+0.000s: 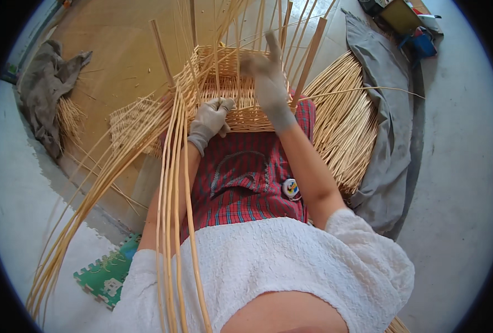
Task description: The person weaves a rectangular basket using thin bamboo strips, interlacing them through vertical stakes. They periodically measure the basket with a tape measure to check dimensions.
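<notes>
A partly woven wicker basket (246, 120) lies on my lap, its tall stakes rising from the walls. My left hand (210, 120), in a pale glove with grey cuff, has its fingers closed on the basket's near wall at the left. Above the near right part of the basket is my right hand (267, 83), also gloved and smeared by motion. A dark grey elongated shape sticks up from it; whether that is a tool or a finger I cannot tell. Long willow rods (171, 222) fan out from the basket's left side, over my left arm and toward me.
A red plaid cloth (229, 200) covers my lap, with a round white tape-measure-like object (291, 188) on it. At right lies a big bundle of willow rods (343, 133) beside a grey cloth (388, 150). A woven wicker piece (132, 122) and another grey cloth (52, 89) lie left.
</notes>
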`<act>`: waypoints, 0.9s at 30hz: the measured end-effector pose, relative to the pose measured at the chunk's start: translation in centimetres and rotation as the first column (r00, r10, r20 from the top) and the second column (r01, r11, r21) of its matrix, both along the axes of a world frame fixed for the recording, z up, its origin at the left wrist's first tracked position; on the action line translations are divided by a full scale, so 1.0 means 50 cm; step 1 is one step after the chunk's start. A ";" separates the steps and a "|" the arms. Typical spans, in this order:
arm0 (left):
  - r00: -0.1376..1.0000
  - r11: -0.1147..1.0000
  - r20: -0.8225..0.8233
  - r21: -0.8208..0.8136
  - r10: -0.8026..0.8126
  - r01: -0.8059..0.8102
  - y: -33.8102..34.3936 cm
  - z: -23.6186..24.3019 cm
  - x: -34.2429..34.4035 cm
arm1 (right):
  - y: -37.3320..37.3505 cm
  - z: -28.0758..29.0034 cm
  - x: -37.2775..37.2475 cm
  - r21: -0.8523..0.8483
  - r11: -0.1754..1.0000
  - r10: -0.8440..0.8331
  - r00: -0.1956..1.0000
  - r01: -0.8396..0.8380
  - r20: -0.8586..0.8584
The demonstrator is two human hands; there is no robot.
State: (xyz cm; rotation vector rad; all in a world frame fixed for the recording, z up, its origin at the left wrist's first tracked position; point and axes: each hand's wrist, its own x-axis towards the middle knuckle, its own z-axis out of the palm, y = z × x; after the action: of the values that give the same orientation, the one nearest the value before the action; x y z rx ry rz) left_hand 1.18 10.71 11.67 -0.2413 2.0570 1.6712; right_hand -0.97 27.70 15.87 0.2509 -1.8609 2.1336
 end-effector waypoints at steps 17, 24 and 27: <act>0.725 0.946 -0.609 0.174 0.322 -0.274 0.072 0.014 -0.001 | 0.180 -0.085 0.173 -0.220 0.868 -0.416 0.894 0.445 0.167; 0.984 0.977 -0.081 0.135 -0.156 0.166 0.144 -0.005 0.010 | 0.198 -0.012 0.114 0.109 0.977 -0.200 0.958 0.181 0.205; 0.979 0.997 -0.195 0.037 -0.064 0.072 0.160 -0.016 0.031 | 0.124 0.019 -0.047 0.628 0.690 -0.146 0.919 0.360 -0.366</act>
State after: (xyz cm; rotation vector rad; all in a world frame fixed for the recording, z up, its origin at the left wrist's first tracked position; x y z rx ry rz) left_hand 2.72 18.69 10.88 0.0072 2.1382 1.7555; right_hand -3.32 33.92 16.81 0.4021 -2.2593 1.0673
